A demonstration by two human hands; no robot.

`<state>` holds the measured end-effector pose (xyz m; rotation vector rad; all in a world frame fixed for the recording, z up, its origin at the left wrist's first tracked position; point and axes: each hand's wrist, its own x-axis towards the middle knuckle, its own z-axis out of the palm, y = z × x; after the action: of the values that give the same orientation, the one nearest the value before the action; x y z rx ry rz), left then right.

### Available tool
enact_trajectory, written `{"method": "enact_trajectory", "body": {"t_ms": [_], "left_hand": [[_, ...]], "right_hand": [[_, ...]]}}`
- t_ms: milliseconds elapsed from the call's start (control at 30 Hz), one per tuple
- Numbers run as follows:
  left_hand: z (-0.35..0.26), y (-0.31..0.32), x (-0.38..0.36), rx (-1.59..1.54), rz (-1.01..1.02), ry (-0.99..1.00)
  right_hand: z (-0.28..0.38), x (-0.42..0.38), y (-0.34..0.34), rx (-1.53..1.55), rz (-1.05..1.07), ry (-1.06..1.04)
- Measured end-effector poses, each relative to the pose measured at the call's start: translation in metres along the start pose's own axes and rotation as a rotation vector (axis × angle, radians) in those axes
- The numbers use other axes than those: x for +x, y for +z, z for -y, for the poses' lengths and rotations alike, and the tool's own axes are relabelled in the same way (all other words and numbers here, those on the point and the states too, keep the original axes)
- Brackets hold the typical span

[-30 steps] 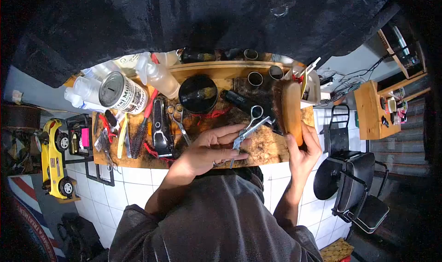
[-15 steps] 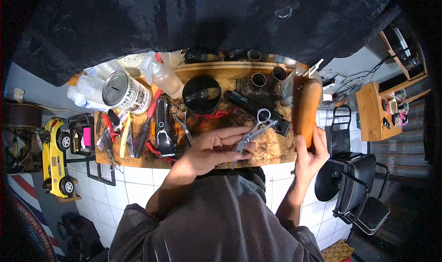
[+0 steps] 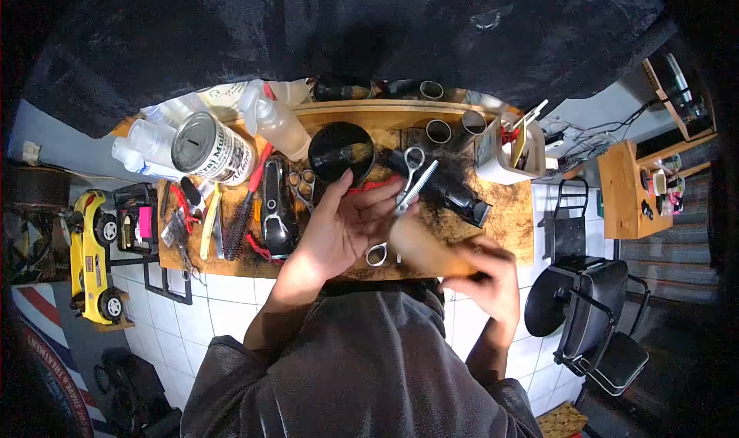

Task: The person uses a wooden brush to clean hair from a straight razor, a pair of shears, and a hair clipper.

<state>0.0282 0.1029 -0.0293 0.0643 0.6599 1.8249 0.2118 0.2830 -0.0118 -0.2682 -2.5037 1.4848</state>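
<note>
Silver thinning scissors (image 3: 406, 182) gleam beside a tan wooden brush (image 3: 431, 255), over a mottled amber-and-black worktop (image 3: 508, 215). A black bowl (image 3: 341, 153) and a black clipper (image 3: 275, 207) sit near a red-handled brush (image 3: 248, 203). A bright yellow toy car (image 3: 86, 257) stands against white tiles (image 3: 231, 303).

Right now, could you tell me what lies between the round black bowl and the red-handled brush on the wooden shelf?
In the head view, the black hair clipper and small silver scissors lie between the bowl and the brush.

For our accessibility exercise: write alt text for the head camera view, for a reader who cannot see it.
Seen from above, a person's left hand holds silver thinning scissors while the right hand sweeps a blurred wooden brush beside them. Below lies a cluttered wooden counter with a black bowl, black clippers and a tin can.
</note>
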Motion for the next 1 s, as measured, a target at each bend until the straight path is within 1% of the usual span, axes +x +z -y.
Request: {"method": "enact_trajectory", "body": {"t_ms": [33, 100, 133, 167, 200, 233, 267, 300, 367, 400, 433, 467, 500, 533, 567, 600, 633, 667, 700, 733, 767, 833, 867, 900, 967, 1000], "left_hand": [[0.0, -0.004, -0.001, -0.083, 0.081, -0.066], [0.002, 0.004, -0.001, -0.023, 0.03, -0.092], [0.002, 0.006, -0.002, -0.022, 0.029, -0.091], [0.002, 0.008, -0.003, -0.002, -0.03, -0.072], [0.001, 0.009, -0.003, 0.018, -0.089, -0.052], [-0.001, 0.009, -0.003, 0.017, -0.09, -0.05], [-0.004, 0.008, -0.003, 0.042, -0.071, -0.025], [-0.006, 0.007, -0.003, 0.066, -0.05, 0.0], [-0.007, 0.006, -0.002, 0.094, -0.041, 0.007], [-0.007, 0.005, -0.003, 0.087, -0.057, -0.006], [-0.007, 0.005, -0.003, 0.079, -0.074, -0.02], [-0.005, 0.007, -0.003, 0.045, -0.079, -0.044], [-0.001, 0.002, -0.001, 0.083, -0.035, -0.007], [0.001, -0.001, -0.002, 0.038, -0.028, -0.078], [0.002, -0.003, -0.003, -0.006, -0.021, -0.147], [0.004, -0.001, -0.002, 0.034, 0.023, -0.137], [0.004, 0.0, -0.002, 0.036, 0.024, -0.137], [0.004, 0.001, -0.001, 0.066, 0.001, -0.108], [0.004, 0.002, -0.001, 0.094, -0.024, -0.079], [0.003, 0.003, 0.001, 0.066, -0.106, -0.069], [0.0, 0.002, 0.0, 0.08, -0.057, -0.04], [-0.005, 0.003, 0.001, 0.068, -0.054, -0.049], [-0.004, 0.0, 0.0, 0.032, -0.026, -0.04], [-0.004, 0.002, 0.0, 0.033, -0.028, -0.04], [-0.001, 0.008, -0.002, 0.057, -0.108, -0.073], [0.004, 0.001, -0.002, 0.004, -0.044, -0.056]], "right_hand": [[0.0, 0.006, 0.002, -0.073, -0.162, -0.072], [0.001, 0.011, 0.008, -0.082, -0.365, 0.109], [-0.002, 0.012, 0.006, -0.076, -0.344, 0.098], [-0.005, 0.011, 0.005, -0.075, -0.343, 0.096], [-0.01, 0.01, 0.004, -0.103, -0.203, 0.008], [-0.014, 0.007, 0.004, -0.131, -0.063, -0.078], [-0.02, 0.002, 0.003, -0.107, 0.091, -0.058], [-0.016, -0.003, 0.004, -0.105, 0.208, 0.038], [-0.008, 0.002, 0.004, -0.044, 0.308, -0.161], [-0.01, -0.001, 0.004, -0.036, 0.335, -0.092], [-0.011, -0.001, 0.003, -0.033, 0.337, -0.09], [-0.012, 0.0, 0.002, 0.001, 0.214, -0.068], [-0.009, 0.003, 0.001, 0.034, 0.09, -0.045], [-0.004, 0.006, 0.0, -0.059, -0.032, -0.011], [0.004, 0.01, 0.003, -0.045, -0.186, -0.002], [0.002, 0.011, 0.005, -0.051, -0.264, 0.054], [-0.001, 0.011, 0.008, -0.056, -0.342, 0.109], [-0.004, 0.01, 0.008, -0.056, -0.343, 0.107], [-0.007, 0.008, 0.007, -0.076, -0.231, 0.053], [-0.011, 0.004, 0.005, -0.095, -0.117, 0.0], [-0.017, 0.001, 0.003, -0.115, 0.043, -0.059], [-0.014, -0.006, 0.007, 0.057, 0.263, 0.019], [-0.02, -0.006, 0.007, -0.065, 0.281, -0.161], [-0.023, -0.008, 0.008, -0.034, 0.321, -0.151], [-0.023, -0.008, 0.002, -0.041, 0.273, -0.047], [-0.021, -0.006, 0.002, 0.018, 0.127, -0.022]]}}
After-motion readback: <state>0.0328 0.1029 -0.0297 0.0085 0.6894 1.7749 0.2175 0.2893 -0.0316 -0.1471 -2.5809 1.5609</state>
